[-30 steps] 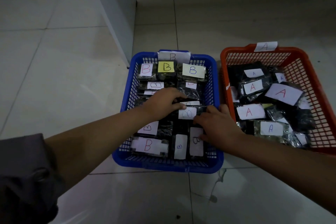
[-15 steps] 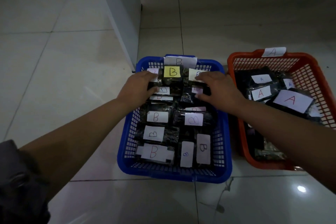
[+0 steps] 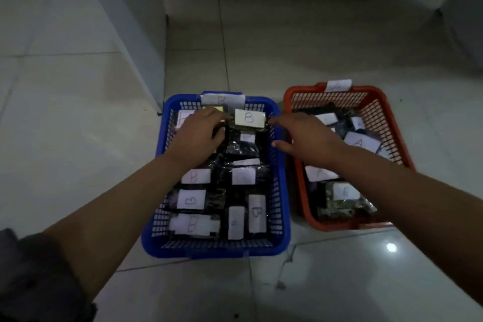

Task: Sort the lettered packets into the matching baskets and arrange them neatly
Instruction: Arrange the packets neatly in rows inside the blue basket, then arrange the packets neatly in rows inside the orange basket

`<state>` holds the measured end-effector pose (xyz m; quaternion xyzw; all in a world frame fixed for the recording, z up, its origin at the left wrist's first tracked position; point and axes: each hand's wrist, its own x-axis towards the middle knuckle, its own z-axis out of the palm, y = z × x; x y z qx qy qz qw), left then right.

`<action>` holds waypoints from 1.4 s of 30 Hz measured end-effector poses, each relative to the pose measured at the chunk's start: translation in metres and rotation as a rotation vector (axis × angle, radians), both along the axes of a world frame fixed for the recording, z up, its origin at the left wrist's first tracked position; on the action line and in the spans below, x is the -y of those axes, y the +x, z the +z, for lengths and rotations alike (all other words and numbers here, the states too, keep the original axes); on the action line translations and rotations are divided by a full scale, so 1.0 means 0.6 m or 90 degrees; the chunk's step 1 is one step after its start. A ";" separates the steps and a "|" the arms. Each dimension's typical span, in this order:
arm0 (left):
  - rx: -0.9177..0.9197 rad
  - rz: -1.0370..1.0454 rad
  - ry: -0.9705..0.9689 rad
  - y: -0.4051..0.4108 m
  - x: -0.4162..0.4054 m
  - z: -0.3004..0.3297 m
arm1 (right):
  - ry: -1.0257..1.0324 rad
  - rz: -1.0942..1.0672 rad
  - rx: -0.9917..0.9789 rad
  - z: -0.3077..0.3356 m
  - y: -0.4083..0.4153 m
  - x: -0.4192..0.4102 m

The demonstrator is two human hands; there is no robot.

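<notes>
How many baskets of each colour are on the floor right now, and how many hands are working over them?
Blue basket: 1
Orange basket: 1
Baskets total: 2
Hands: 2, the left hand and the right hand, both over the far end of the blue basket.

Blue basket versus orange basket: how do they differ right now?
The blue basket carries a B tag on its far rim and holds B packets in rough rows; the orange basket carries a blurred tag on its far rim, and its packets, one plainly lettered A, lie jumbled. The left hand is over the blue basket; the right hand is above the gap between them. Both are mesh-walled plastic baskets side by side on the tiled floor.
</notes>
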<state>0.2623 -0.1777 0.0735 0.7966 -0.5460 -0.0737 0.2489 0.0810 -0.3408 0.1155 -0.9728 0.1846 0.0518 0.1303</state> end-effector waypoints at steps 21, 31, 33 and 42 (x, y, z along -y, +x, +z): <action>0.110 -0.008 0.102 -0.194 0.158 0.040 | 0.099 -0.154 0.276 -0.058 -0.163 0.215; 0.030 0.038 0.258 -0.222 0.283 0.060 | 0.148 -0.325 0.184 -0.029 -0.183 0.260; -0.021 0.086 0.223 -0.215 0.301 0.031 | 0.164 -0.268 0.195 -0.052 -0.170 0.260; -0.102 -0.022 0.171 -0.236 0.358 -0.029 | 0.162 -0.356 0.191 -0.084 -0.226 0.321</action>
